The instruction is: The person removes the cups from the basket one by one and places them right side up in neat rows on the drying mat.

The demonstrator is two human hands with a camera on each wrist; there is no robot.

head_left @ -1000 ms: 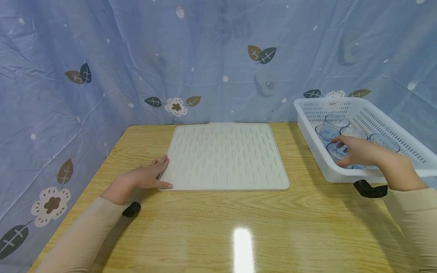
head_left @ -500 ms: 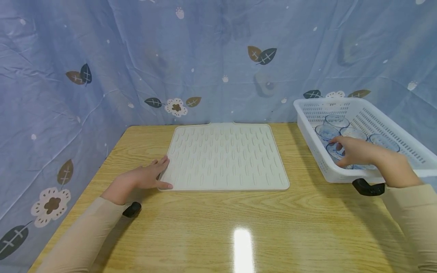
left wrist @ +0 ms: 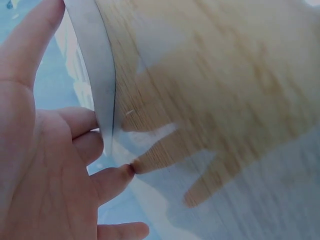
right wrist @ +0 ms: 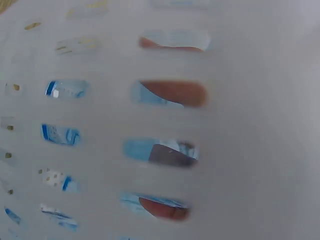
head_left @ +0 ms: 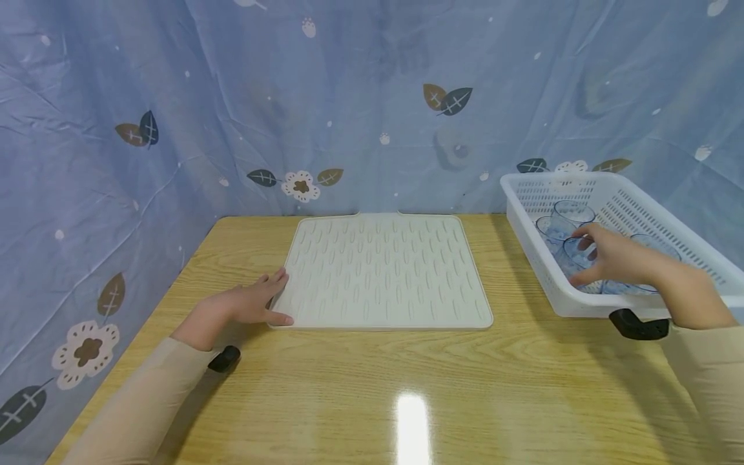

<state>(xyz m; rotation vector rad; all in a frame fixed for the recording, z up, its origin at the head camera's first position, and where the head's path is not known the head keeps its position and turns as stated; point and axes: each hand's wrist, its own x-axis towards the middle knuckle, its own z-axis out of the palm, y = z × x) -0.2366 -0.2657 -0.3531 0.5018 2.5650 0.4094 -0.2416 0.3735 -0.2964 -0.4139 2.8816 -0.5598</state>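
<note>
In the head view, my left hand [head_left: 250, 302] lies with spread fingers on the left edge of a white ridged mat [head_left: 383, 271]. The left wrist view shows those fingertips along the mat's rim [left wrist: 100, 65]. My right hand [head_left: 622, 259] reaches into a white slotted basket [head_left: 531, 242] and grips a clear blue-rimmed glass [head_left: 569, 259] by its rim, thumb on the near side. Other glasses [head_left: 573, 212] stand around it, partly covered by the hand. Through the basket wall's slots, the right wrist view shows bits of fingers [right wrist: 180, 92] and blue glass.
The mat and basket rest on a wood-grain table [head_left: 325, 394], basket at the right. A blue patterned curtain [head_left: 360, 97] hangs behind and along the left side. The basket's near wall [right wrist: 260, 125] fills much of the right wrist view.
The right hand has first closed in on the glass, then raised it slightly and shifted it right among the others. The left hand stays on the mat. The head view has tilted up slightly.
</note>
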